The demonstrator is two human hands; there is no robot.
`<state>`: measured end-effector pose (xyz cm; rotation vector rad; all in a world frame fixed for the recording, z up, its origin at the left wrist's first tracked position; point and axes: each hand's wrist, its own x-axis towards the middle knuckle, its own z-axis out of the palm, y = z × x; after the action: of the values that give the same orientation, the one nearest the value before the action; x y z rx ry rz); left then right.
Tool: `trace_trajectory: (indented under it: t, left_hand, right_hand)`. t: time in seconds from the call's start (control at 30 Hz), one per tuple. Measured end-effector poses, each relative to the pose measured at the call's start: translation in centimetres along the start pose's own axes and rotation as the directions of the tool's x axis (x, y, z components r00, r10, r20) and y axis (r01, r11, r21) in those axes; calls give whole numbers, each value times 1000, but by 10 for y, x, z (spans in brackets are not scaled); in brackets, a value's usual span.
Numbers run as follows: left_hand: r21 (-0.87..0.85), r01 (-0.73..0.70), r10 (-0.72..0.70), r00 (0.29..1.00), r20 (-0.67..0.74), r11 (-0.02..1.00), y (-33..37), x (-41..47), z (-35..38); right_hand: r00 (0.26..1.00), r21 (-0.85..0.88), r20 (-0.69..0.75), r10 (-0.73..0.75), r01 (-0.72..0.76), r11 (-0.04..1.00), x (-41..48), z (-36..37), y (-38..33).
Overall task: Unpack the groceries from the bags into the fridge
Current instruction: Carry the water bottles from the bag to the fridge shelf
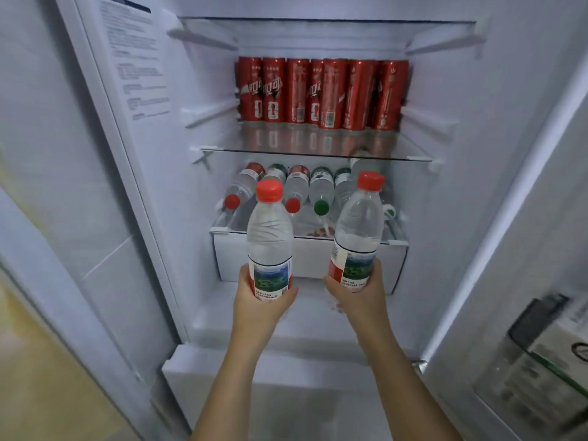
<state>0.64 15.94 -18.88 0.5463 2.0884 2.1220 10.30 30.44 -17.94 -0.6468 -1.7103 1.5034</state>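
The fridge (pixel 159 192) stands open, a printed sheet (pixel 136 58) on its left wall; the left hand (pixel 261 297) wraps round the label of an upright water bottle (pixel 269 237) before the white drawer (pixel 311 257); behind, red cans (pixel 321 93) crowd the glass shelf (pixel 222 150); beneath it stored bottles (pixel 297 186) lie on their sides, caps outward; the right hand (pixel 356 292) grips a second bottle (pixel 358 230), slightly tilted; a door rack (pixel 541 361) sits far right.

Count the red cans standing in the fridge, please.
7 red cans, upright side by side in one row on the glass shelf, the fourth from the left partly covered; more may be hidden behind them.
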Motion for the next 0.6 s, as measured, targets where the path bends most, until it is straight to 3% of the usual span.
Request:
trace_trajectory:
  t: [0.3, 0.6]
  left_hand:
    - [153, 59, -69, 996, 63, 986, -52, 53, 12]
    - [254, 78, -105, 990, 93, 964, -85, 77, 15]
  right_hand:
    - [987, -99, -121, 105, -117, 988, 25, 32, 60]
    - [983, -187, -153, 96, -125, 974, 34, 42, 91]
